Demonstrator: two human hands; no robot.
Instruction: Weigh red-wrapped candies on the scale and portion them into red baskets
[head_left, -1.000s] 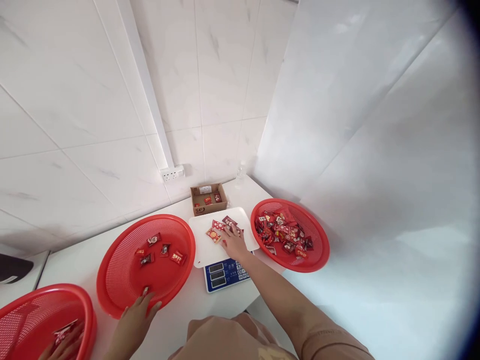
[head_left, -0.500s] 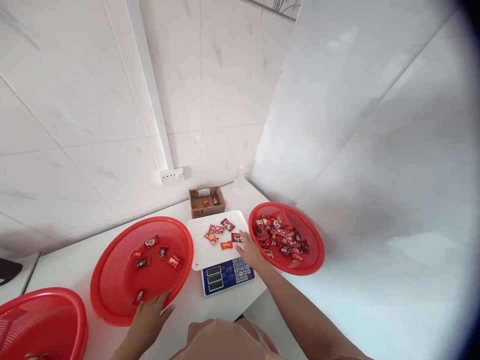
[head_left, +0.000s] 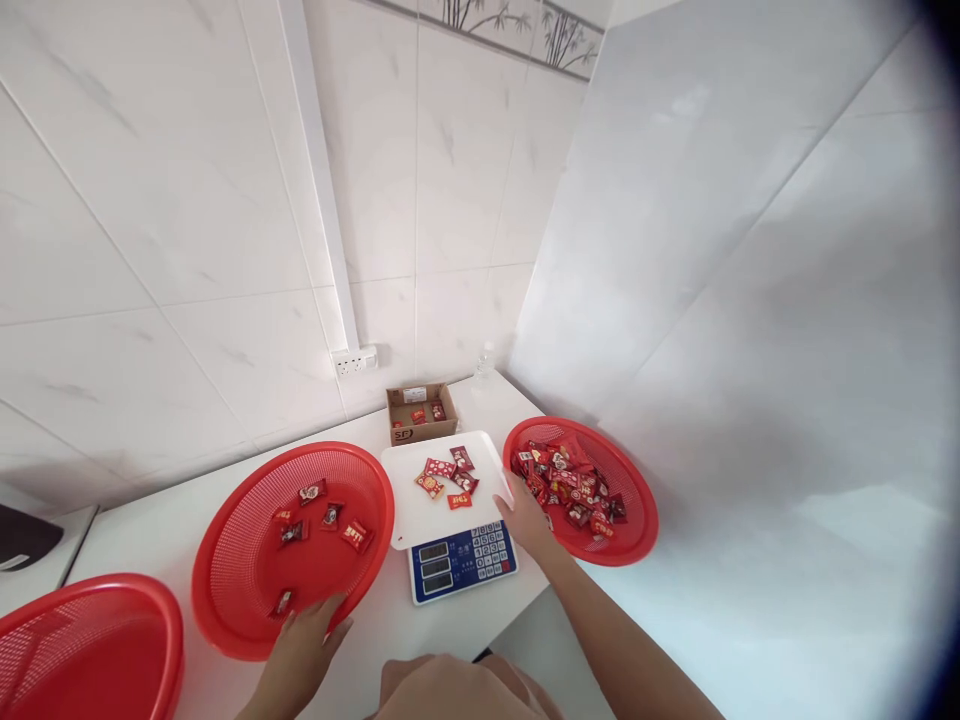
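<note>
My right hand (head_left: 527,518) is at the right edge of the white scale tray (head_left: 416,520), fingers extended, thumb apart, nothing visible in it. Several small wrapped candies (head_left: 440,468) in red, dark red and gold lie loosely clustered on the tray. Just beyond that hand is a red plastic basket (head_left: 646,520) with a pile of similar candies (head_left: 574,485). My left hand (head_left: 304,648) lies over the near rim of another red basket (head_left: 225,600), fingers inside and thumb outside. Several candies (head_left: 330,515) are spread over its bottom; one lies near my left fingertips.
The scale's blue keypad panel (head_left: 463,565) faces me. Behind the tray stand a small cardboard box (head_left: 424,432) holding a few candies and a clear bottle (head_left: 484,362). A third red basket (head_left: 169,640) is at the lower left. Tiled walls close the corner; a socket (head_left: 354,360) is on one.
The dark red candy near my right fingers has shifted left into the cluster. My right hand has drawn back to the tray's edge. My left hand stays at the basket rim. The view has tilted up slightly.
</note>
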